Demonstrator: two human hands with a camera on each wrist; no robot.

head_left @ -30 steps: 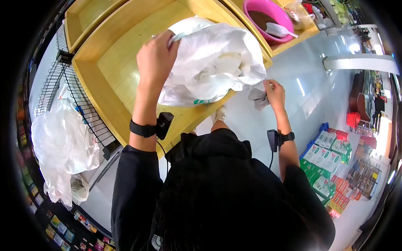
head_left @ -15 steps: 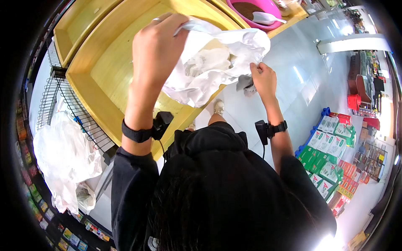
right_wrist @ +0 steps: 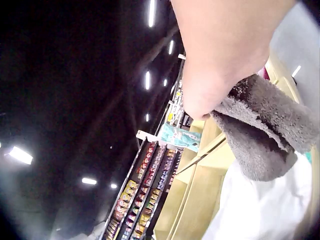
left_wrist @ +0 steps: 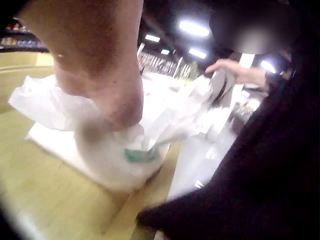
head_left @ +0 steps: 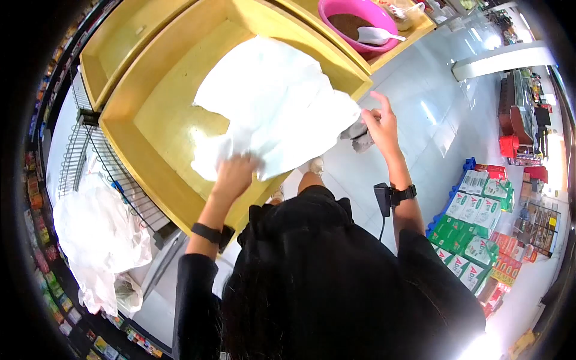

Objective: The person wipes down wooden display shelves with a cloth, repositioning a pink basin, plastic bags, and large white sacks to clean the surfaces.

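A white plastic bag [head_left: 294, 102] lies spread over the near right part of a yellow wooden bin [head_left: 162, 114]. My left hand [head_left: 237, 174] is at the bag's near edge, its fingers blurred. In the left wrist view that hand [left_wrist: 102, 85] covers part of the bag [left_wrist: 95, 155], which shows a green mark; its fingertips are hidden. My right hand [head_left: 383, 125] pinches a grey cloth [head_left: 362, 141] beside the bag's right corner, one finger raised. The fluffy cloth [right_wrist: 265, 135] hangs folded from the right hand [right_wrist: 220, 65] in the right wrist view.
A pink bowl [head_left: 345, 24] with brown contents and a white scoop [head_left: 378, 36] stands in the back right bin. White plastic bags [head_left: 102, 228] hang by a wire rack [head_left: 120, 162] at left. Green and white boxes [head_left: 474, 207] are stacked on the right.
The left hand has dropped from the bag's raised far edge towards the bin's near side. The bag, earlier held up with its mouth showing, now lies flatter. The right index finger has lifted.
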